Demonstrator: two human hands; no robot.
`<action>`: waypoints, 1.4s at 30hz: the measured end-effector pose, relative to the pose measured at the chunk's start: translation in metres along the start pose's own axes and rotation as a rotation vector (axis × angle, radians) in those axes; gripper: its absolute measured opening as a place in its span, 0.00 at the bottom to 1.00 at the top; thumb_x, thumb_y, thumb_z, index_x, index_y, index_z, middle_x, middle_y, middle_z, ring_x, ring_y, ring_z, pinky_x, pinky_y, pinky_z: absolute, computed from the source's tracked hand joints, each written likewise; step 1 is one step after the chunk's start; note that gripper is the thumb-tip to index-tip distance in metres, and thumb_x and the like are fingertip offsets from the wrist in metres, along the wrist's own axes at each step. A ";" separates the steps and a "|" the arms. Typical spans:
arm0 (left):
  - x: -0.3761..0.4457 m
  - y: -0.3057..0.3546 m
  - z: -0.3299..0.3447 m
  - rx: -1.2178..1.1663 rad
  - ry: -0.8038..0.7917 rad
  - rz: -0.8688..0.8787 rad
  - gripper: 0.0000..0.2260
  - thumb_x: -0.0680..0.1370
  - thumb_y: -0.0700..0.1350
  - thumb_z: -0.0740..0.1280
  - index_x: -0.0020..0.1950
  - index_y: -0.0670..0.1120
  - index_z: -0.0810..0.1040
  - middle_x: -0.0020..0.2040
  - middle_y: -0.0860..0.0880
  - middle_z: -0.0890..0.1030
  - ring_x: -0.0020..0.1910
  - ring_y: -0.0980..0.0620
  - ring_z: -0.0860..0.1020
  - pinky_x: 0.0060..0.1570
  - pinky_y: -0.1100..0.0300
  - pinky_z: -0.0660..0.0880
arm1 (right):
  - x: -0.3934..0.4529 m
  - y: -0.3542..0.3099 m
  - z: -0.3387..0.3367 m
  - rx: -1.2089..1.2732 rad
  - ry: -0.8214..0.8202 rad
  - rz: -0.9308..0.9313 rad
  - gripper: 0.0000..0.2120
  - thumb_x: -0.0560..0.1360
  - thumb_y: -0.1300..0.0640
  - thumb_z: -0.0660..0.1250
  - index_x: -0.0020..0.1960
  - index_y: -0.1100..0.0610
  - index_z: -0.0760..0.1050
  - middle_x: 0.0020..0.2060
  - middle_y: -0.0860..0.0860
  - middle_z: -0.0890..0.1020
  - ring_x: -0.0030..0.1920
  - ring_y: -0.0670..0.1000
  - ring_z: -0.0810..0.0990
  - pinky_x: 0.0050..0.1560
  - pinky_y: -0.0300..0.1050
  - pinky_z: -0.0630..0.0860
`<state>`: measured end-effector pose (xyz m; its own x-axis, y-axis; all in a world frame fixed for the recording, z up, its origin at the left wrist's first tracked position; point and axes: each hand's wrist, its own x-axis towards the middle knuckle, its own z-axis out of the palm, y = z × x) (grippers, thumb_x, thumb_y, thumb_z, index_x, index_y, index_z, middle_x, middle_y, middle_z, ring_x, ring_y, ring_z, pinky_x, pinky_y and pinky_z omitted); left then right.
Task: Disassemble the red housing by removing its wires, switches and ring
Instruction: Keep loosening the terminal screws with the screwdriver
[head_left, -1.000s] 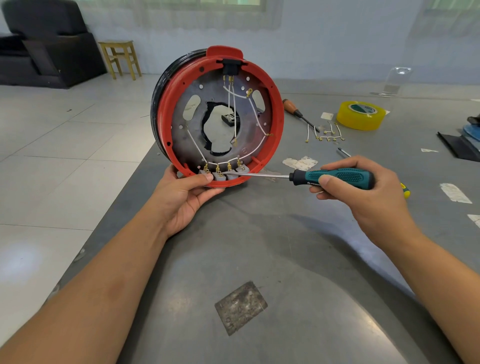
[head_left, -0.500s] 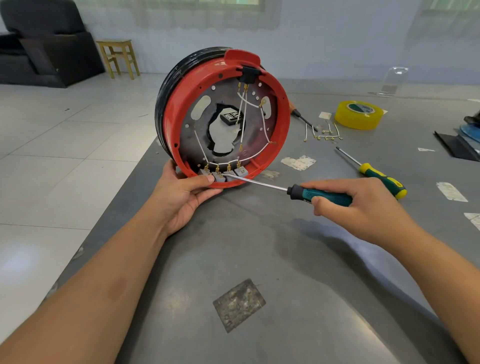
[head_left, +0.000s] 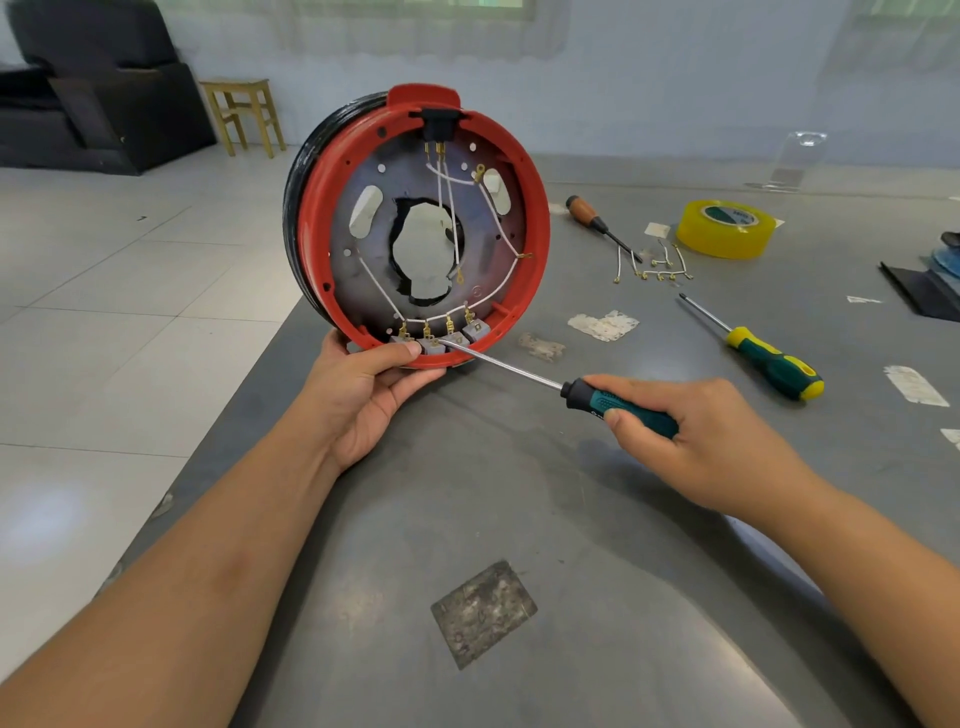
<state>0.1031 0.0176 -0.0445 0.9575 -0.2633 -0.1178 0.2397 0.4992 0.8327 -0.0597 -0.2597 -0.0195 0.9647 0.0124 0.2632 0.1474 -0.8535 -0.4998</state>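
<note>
The left hand (head_left: 363, 395) grips the bottom rim of the red housing (head_left: 311, 218), held upright on the table (head_left: 519, 519). The right hand (head_left: 706, 441) clasps a green screwdriver (head_left: 618, 405), its tip at the grey switches (head_left: 431, 340) with white wires (head_left: 379, 291).

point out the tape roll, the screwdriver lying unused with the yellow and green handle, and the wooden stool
tape roll (head_left: 725, 229), head view, on its yellow outer side
screwdriver (head_left: 772, 363), head view, on its handle
wooden stool (head_left: 240, 85), head view, on its seat
</note>
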 end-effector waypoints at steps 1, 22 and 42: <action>0.000 0.000 0.000 -0.011 0.009 -0.001 0.27 0.77 0.24 0.66 0.75 0.39 0.68 0.63 0.28 0.80 0.57 0.30 0.84 0.53 0.38 0.84 | 0.000 0.000 0.001 -0.006 -0.002 0.001 0.18 0.79 0.49 0.64 0.67 0.34 0.76 0.41 0.45 0.86 0.32 0.45 0.75 0.30 0.33 0.68; -0.007 0.004 0.006 -0.174 0.078 0.002 0.21 0.80 0.27 0.66 0.73 0.29 0.70 0.59 0.32 0.80 0.59 0.33 0.84 0.50 0.42 0.85 | -0.002 -0.017 0.028 0.122 0.040 0.062 0.17 0.82 0.47 0.62 0.68 0.33 0.75 0.39 0.29 0.80 0.33 0.43 0.75 0.31 0.31 0.68; -0.003 0.001 0.002 -0.129 0.026 -0.036 0.26 0.78 0.24 0.66 0.75 0.39 0.69 0.69 0.31 0.78 0.59 0.31 0.84 0.59 0.33 0.81 | 0.001 -0.004 0.004 0.141 0.095 0.053 0.22 0.78 0.55 0.68 0.55 0.25 0.77 0.34 0.34 0.81 0.27 0.43 0.71 0.28 0.29 0.65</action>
<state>0.1003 0.0174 -0.0419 0.9513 -0.2622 -0.1619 0.2910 0.5921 0.7515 -0.0582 -0.2542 -0.0204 0.9479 -0.0857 0.3070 0.1325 -0.7700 -0.6242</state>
